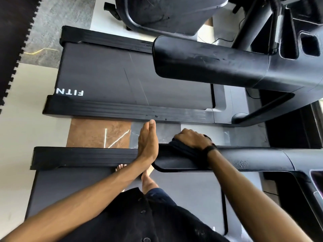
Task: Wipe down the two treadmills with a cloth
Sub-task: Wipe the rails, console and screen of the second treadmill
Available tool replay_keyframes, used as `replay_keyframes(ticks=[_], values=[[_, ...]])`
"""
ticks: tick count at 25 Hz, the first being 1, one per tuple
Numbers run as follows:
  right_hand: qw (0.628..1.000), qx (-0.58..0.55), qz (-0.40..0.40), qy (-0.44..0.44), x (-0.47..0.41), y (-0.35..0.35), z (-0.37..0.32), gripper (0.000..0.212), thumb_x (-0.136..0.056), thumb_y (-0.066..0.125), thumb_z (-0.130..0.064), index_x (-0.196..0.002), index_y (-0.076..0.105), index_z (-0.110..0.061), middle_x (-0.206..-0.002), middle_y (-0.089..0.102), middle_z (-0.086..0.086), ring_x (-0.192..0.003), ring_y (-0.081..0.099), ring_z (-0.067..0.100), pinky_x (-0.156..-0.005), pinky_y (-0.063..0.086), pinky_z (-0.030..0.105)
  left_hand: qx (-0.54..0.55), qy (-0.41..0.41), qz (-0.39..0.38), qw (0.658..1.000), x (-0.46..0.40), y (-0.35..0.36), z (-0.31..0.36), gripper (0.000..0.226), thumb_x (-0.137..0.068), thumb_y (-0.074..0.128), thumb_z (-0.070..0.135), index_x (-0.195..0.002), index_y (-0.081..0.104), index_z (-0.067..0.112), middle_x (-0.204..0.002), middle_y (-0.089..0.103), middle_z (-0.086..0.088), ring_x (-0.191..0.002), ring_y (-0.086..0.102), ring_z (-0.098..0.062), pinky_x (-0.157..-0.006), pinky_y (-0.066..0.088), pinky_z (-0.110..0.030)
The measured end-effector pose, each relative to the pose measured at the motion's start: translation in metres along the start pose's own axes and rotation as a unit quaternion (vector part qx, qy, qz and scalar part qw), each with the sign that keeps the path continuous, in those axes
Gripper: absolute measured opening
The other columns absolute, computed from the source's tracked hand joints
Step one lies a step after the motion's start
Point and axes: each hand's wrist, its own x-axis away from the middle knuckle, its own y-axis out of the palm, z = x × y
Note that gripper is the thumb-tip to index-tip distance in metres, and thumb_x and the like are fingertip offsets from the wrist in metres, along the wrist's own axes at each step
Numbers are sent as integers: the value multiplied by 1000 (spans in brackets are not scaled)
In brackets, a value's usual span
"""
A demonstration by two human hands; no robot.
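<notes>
We saw a strip of bare floor [97, 133] open between the near treadmill [83, 155] and the far treadmill [122, 75]. The far one's handrail [209, 62] overhung its belt, and our near handrail [244, 159] barred the way rightward beside us.

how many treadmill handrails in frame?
2. One handrail juts over the far treadmill's belt, upper middle. The other is on the near treadmill, under the right hand and its dark cloth. Others may lie outside the frame.
</notes>
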Motion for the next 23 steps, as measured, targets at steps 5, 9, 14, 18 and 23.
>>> replay_keyframes(ticks=[5, 9, 14, 18, 23], values=[[984, -28, 104, -139, 25, 26, -51, 34, -98, 42, -37, -112, 67, -18, -117, 69, 11, -107, 63, 31, -77, 36, 36, -14, 31, 13, 999, 1, 0, 0, 71, -85, 19, 72, -126, 55, 26, -123, 56, 6, -120, 54, -21, -108, 39, -43], [938, -6, 286, -196, 75, 33, -3, 38, -89, 42, -36, -117, 68, -32, -116, 72, -6, -106, 62, 18, -87, 42, 33, -25, 59, 14, 998, -1, 0, -2, 82, -82, 18, 75, -134, 54, 22, -130, 56, 6, -124, 53, -18, -108, 39, -37], [999, -4, 49, -5, 1, 4, 9, 44, -88, 47, -50, -112, 68, -20, -123, 64, 13, -115, 59, 36, -81, 36, 39, -53, 79, 0, 995, -1, 1, -1, 60, -96, 23, 55, -128, 58, 18, -120, 52, 13, -124, 51, -17, -102, 34, -25], [988, 14, 101, -115, 8, 24, -31, 41, -90, 42, -42, -108, 68, -15, -114, 68, 14, -107, 62, 36, -78, 40, 38, -58, 56, -22, 997, -2, 0, -4, 52, -106, 23, 47, -128, 60, 17, -124, 56, 7, -123, 53, -25, -110, 37, -44], [925, -25, 301, -231, 80, 47, 22, 47, -84, 41, -37, -122, 67, -28, -124, 69, -7, -115, 60, 15, -101, 44, 33, -72, 77, -34, 994, -2, 1, 1, 68, -90, 20, 60, -117, 63, 15, -115, 59, 6, -117, 56, -26, -105, 39, -42]])
